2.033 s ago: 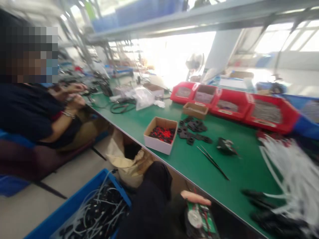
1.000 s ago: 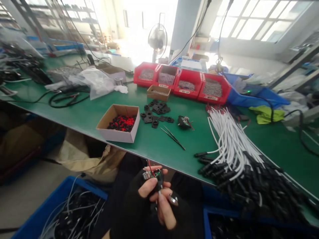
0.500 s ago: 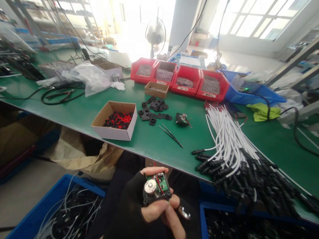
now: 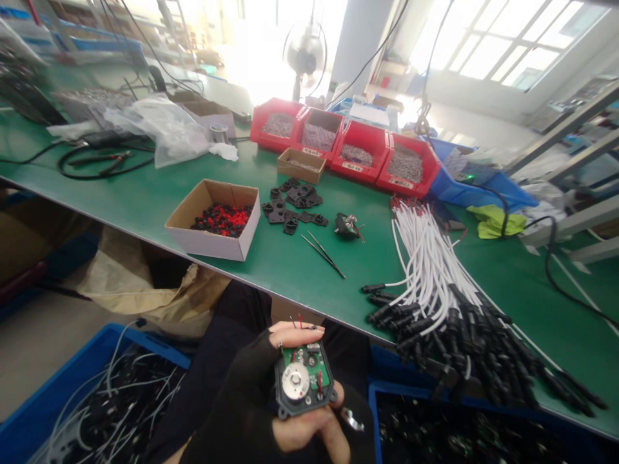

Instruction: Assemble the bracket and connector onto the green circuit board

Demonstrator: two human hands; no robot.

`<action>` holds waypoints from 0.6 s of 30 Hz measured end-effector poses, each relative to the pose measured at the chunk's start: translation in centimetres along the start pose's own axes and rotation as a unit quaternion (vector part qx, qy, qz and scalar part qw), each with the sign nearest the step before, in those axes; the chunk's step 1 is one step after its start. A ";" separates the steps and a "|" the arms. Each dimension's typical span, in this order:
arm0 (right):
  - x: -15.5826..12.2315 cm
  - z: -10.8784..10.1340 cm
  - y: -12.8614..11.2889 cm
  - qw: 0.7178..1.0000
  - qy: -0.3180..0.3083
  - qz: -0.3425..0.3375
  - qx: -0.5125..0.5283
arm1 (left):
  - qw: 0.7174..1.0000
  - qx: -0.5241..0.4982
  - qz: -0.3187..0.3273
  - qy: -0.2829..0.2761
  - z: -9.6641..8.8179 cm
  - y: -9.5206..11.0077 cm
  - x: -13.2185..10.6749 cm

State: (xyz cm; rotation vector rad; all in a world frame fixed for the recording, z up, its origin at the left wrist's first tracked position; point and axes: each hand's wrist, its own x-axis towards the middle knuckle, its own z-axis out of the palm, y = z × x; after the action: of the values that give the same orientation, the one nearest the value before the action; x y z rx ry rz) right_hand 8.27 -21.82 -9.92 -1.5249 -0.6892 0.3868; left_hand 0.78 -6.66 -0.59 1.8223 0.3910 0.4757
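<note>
My left hand (image 4: 256, 393), in a black fingerless glove, is closed around a small black-cased module (image 4: 303, 381) below the front edge of the green bench (image 4: 290, 270). The module faces up, showing a green circuit board, a round silver motor and thin red wires. My right hand (image 4: 333, 435), also gloved, lies under and beside the module with its fingers pressed against the casing; most of it is hidden. Something small and silver (image 4: 352, 422) shines beside its fingers.
On the bench lie a cardboard box of red and black parts (image 4: 193, 240), black plastic plates (image 4: 290, 206), tweezers (image 4: 323, 254), a small black assembly (image 4: 345, 225) and a bundle of white cables (image 4: 435, 277). Red bins (image 4: 382, 183) line the back. Blue crates (image 4: 91, 348) stand below.
The view has swung from a seated co-worker on the left to the bench. My hands have brought the module up and turned its board face up.
</note>
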 end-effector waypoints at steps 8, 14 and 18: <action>-1.0 -0.5 0.1 1.000 -0.001 -0.009 0.015 | 0.998 -0.042 -0.021 0.033 1.3 1.3 1.2; -0.9 -1.7 -1.7 0.995 0.016 -0.014 -0.102 | 0.998 -0.049 -0.037 -0.004 0.0 -0.1 0.0; 0.7 -0.8 -2.7 0.989 0.003 0.000 -0.149 | 0.971 -0.194 -0.121 -0.070 0.2 -0.9 -0.6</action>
State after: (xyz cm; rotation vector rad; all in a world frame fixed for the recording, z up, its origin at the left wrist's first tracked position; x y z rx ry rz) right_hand 8.80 -22.08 -7.07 -1.8068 -0.7674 0.2882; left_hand 0.34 -6.87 -1.59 1.3978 0.3875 0.2310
